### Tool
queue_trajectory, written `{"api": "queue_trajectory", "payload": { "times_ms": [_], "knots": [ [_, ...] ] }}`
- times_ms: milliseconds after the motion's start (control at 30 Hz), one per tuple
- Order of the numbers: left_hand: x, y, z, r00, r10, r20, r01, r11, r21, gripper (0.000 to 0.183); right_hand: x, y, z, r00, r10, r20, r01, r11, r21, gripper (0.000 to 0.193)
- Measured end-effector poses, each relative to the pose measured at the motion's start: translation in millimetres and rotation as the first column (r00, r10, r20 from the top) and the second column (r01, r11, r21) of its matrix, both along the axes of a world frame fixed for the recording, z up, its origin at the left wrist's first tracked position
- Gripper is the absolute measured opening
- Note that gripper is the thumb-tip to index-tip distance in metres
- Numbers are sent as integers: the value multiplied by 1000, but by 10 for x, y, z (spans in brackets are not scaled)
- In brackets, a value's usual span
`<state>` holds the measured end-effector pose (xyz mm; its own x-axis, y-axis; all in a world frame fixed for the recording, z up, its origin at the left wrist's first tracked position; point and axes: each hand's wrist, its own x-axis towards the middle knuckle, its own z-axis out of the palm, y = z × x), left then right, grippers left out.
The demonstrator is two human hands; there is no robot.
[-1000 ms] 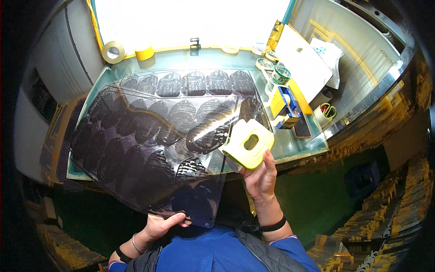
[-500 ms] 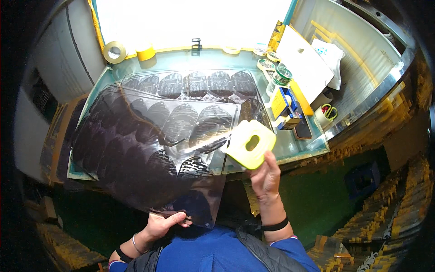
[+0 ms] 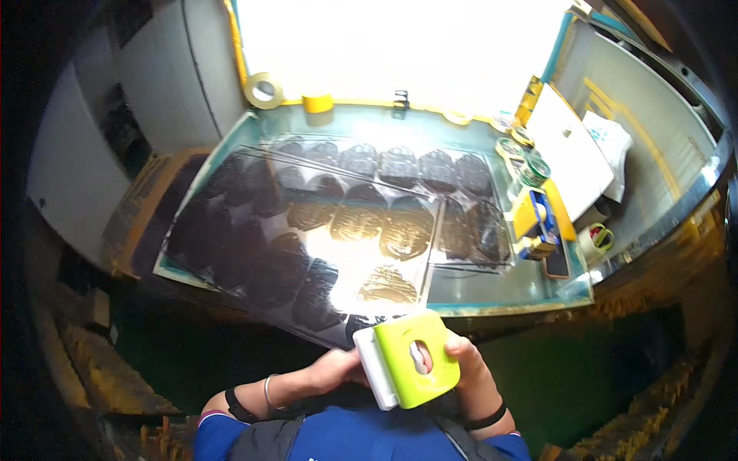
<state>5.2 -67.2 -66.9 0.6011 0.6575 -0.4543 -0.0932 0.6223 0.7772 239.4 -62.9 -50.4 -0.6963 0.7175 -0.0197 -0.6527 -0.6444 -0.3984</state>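
My right hand [image 3: 473, 371] is closed around a lime-green tool [image 3: 430, 384] with a pale side plate; the thumb rests on its right edge, and part of a finger shows through the oval opening in its cover. The tool is held up in front of my body, off the near edge of the table [image 3: 469, 290], with its pale side turned to the left. My left hand [image 3: 334, 370] is at the near corner of a dark film sheet [image 3: 254, 257]; its fingertips are hidden behind the tool, so I cannot tell how tightly they close or whether they pinch the film. The sheet carries rows of dark rounded shapes, overhangs the near edge of the table and overlaps a second film sheet [image 3: 484, 227] lying on the glassy top. Bright glare covers part of the upper sheet. Along the far edge stand a beige tape roll [image 3: 264, 77], a yellow tape roll [image 3: 317, 103] and a black clip [image 3: 400, 104], before a brightly lit white panel [image 3: 400, 46]. On the right side are a green tape roll [image 3: 536, 170], a blue and yellow dispenser [image 3: 536, 223] and a white board [image 3: 553, 154].
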Motion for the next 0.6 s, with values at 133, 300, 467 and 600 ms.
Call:
{"api": "queue_trajectory", "payload": {
  "times_ms": [133,300,467,600],
  "knots": [
    [-421,132,789,720,-561,-408,692,535,485,36,-53,92,339,925,-49,378,-83,942,325,83],
    [-491,1214,1543,740,-34,-671,616,436,657,25,111,-7,706,760,-214,613,-231,793,563,85],
    [-132,2492,1049,593,373,-714,672,260,694,57,-9,-126,1074,806,-320,498,-303,500,812,79],
    [364,2879,776,474,97,-875,832,275,481,72,156,-214,1096,764,-432,479,-282,443,851,77]
  ]
}}
